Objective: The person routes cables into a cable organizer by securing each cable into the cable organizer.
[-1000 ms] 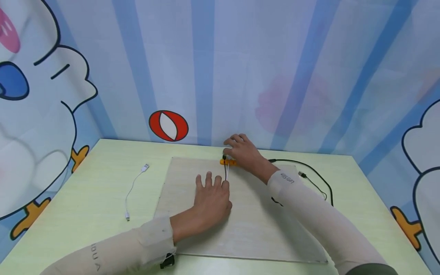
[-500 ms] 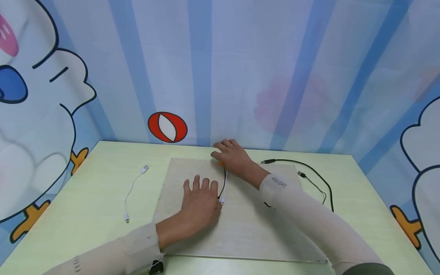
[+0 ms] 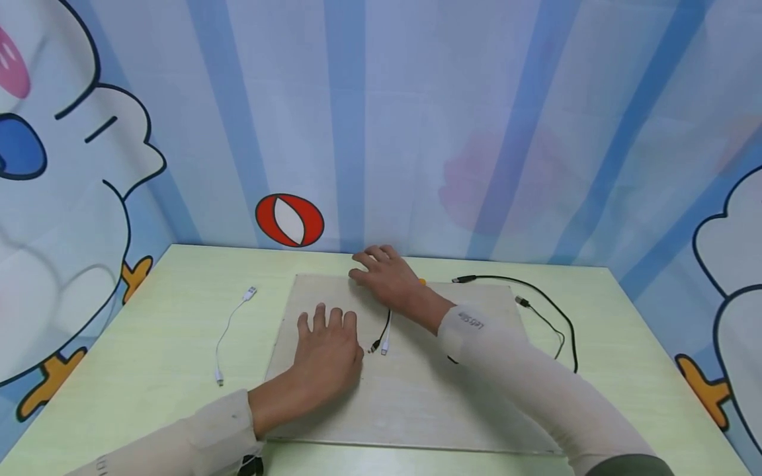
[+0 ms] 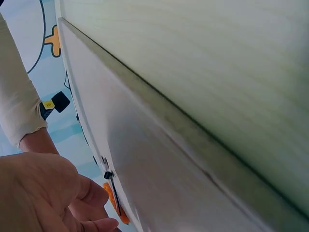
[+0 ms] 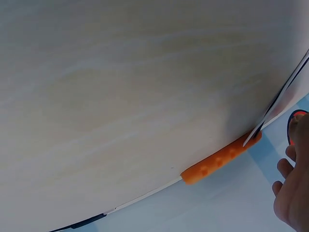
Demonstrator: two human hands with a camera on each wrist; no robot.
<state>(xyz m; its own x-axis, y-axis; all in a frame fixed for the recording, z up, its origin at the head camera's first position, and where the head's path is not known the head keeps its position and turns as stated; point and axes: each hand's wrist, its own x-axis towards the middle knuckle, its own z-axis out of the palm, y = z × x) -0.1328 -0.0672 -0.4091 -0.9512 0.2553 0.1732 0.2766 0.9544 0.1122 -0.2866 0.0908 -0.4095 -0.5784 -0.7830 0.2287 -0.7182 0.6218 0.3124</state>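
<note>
My left hand [image 3: 329, 352] is over the pale board [image 3: 452, 403], just left of two cable ends, its fingers relaxed with nothing in them. A short black cable [image 3: 375, 346] and a white cable [image 3: 385, 345] lie side by side, plugs toward me. They run back under my right hand [image 3: 389, 277] and forearm. In the right wrist view both cables cross one end of an orange cable holder [image 5: 219, 159] on the board's far edge. That hand hovers beyond the holder with loosely bent fingers, holding nothing. My right forearm mostly hides the holder in the head view.
A short white USB cable [image 3: 229, 330] lies on the table left of the board. To the right lie a thick black cable [image 3: 530, 284] and a thinner dark USB cable [image 3: 544, 317]. A striped cloth backdrop [image 3: 381, 119] stands behind the table.
Both hands have moved left, the right one away from the orange cable holder. The plugs of the black and white cables, hidden by my left hand earlier, now lie exposed on the board.
</note>
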